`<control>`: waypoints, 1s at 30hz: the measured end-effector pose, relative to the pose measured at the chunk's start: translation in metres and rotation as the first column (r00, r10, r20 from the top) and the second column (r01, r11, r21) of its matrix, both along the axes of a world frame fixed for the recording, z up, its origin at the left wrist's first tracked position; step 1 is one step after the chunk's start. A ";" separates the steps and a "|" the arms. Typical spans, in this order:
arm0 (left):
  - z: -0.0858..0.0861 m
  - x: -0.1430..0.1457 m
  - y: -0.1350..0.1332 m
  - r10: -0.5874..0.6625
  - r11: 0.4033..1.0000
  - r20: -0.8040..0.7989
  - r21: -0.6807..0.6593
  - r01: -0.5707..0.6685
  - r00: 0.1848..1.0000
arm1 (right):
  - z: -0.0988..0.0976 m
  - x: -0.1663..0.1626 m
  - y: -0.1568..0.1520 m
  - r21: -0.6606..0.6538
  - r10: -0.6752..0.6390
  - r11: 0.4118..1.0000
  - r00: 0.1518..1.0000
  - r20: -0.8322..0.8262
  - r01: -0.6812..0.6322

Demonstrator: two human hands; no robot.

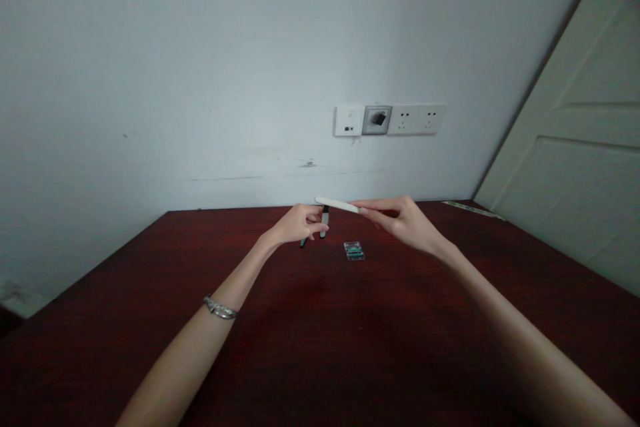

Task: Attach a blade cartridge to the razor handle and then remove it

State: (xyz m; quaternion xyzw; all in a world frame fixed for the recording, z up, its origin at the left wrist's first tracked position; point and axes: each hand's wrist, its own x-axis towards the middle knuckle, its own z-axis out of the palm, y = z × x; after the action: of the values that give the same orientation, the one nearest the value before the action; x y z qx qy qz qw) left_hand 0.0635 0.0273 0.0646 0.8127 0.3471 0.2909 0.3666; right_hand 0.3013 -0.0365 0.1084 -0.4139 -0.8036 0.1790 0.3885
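Head view showed both forearms extended over a dark red table (pixel 150 267).

1. Left hand (pixel 299 224): the fingers were curled shut around a short dark piece (pixel 325 220), pinched between thumb and fingers and standing nearly upright. A green tip (pixel 303 242) showed below this hand. It could not be determined whether this tip belonged to the dark piece.
2. Right hand (pixel 406 221): the thumb and fingertips were closed in a pinch on one end of a slim white stick (pixel 337 204). The stick lay nearly level above the table, its free end just above the dark piece.
3. A small clear case (pixel 354 251) lay flat on the table, between the two hands and slightly nearer the camera.
4. A bracelet (pixel 220 308) sat on the left wrist.
5. A socket strip (pixel 390 119) was mounted on the wall (pixel 200 67) behind the table; a door (pixel 585 167) stood at right.
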 end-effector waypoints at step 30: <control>0.007 -0.006 0.004 0.061 0.998 0.152 -0.038 -0.056 0.987 | -0.032 0.030 0.012 -0.321 -0.102 0.939 0.991 0.091 0.126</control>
State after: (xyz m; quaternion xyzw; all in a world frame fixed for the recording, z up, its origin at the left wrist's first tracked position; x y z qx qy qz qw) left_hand 0.0575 0.0310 0.0719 0.7712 0.3466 0.3573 0.3968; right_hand 0.3316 -0.0245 0.0767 -0.5245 -0.7513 0.2715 0.2946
